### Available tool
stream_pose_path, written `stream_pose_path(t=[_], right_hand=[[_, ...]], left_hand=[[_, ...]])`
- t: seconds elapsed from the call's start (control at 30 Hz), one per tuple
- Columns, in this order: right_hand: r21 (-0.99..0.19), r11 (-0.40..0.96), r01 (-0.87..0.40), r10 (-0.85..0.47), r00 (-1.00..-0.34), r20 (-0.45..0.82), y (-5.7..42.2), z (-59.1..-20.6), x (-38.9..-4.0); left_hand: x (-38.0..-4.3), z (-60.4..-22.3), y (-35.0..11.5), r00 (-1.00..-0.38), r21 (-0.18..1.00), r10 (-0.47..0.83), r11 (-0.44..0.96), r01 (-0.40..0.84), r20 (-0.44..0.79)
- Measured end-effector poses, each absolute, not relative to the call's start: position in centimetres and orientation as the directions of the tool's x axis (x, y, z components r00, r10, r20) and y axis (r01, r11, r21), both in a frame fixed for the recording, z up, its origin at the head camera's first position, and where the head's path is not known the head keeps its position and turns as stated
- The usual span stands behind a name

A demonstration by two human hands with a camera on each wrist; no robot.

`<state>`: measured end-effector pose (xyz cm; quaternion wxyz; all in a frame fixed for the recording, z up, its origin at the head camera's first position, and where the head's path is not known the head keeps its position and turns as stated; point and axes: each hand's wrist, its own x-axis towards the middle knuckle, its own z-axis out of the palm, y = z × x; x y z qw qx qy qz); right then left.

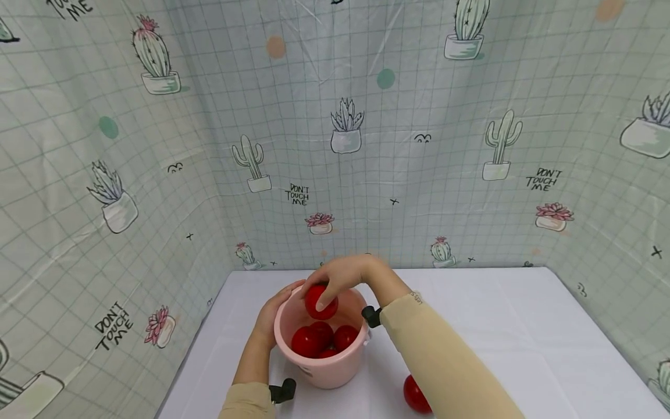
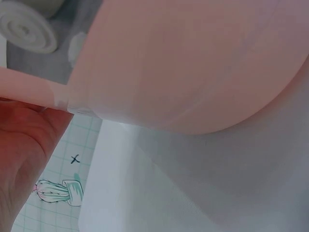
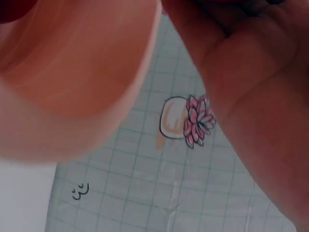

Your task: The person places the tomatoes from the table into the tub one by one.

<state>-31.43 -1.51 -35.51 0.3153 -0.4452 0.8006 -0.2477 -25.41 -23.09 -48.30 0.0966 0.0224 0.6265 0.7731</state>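
Observation:
A pink bucket [image 1: 335, 369] stands upright on the white table with several smooth red balls [image 1: 307, 341] in it. My right hand [image 1: 342, 278] reaches over its mouth from the right and grips another red ball [image 1: 321, 302] between thumb and fingers, above the balls inside. At the bucket's left side my left hand [image 1: 277, 305] holds the rim; in the left wrist view its palm [image 2: 26, 150] shows below the rim, and its fingertips are hidden. The right wrist view has the bucket's inner wall [image 3: 96, 63] and part of my right hand [image 3: 256, 82].
One more red ball [image 1: 416, 396] lies on the white table [image 1: 471, 326], right of the bucket and partly behind my right sleeve. A cactus-print curtain [image 1: 366, 192] surrounds the table at the back and sides. A blurred round white object [image 2: 26, 29] shows in the left wrist view.

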Motion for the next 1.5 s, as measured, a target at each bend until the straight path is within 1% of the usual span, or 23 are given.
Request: stream_pose_path(t=[0.2,0.4,0.7,0.93,1.23,1.4,1.5], right_hand=[[-0.599,0.535,-0.596,-0.844,-0.404,-0.352,-3.3,-36.0,-31.1],[-0.636,0.554,-0.537,-0.833,-0.369,-0.413,-4.4,-37.0,-30.7],[-0.675,0.586,-0.448,-0.809,-0.369,-0.458,-4.9,-37.7,-30.2],[-0.677,0.565,-0.472,-0.823,-0.381,-0.421,-5.1,-38.1,-30.0],[-0.683,0.566,-0.462,-0.822,-0.385,-0.42,-4.6,-37.6,-29.8],[-0.643,0.568,-0.514,-0.821,-0.407,-0.399,-3.9,-37.1,-29.7],[-0.636,0.549,-0.543,-0.834,-0.408,-0.371,-3.0,-36.8,-29.7]], left_hand=[[-25.5,-48.3,-23.0,-0.974,0.96,0.216,-0.255,-0.119,-0.064],[-25.5,-48.1,-23.0,-0.977,0.963,0.192,-0.23,-0.137,-0.093],[-25.4,-47.9,-22.8,-0.975,0.964,0.199,-0.227,-0.142,-0.097],[-25.5,-48.2,-22.8,-0.979,0.967,0.177,-0.213,-0.138,-0.101],[-25.4,-48.1,-23.0,-0.98,0.965,0.172,-0.222,-0.14,-0.103],[-25.3,-48.1,-23.1,-0.982,0.968,0.159,-0.213,-0.135,-0.102],[-25.3,-48.2,-23.2,-0.982,0.97,0.155,-0.2,-0.134,-0.104]])
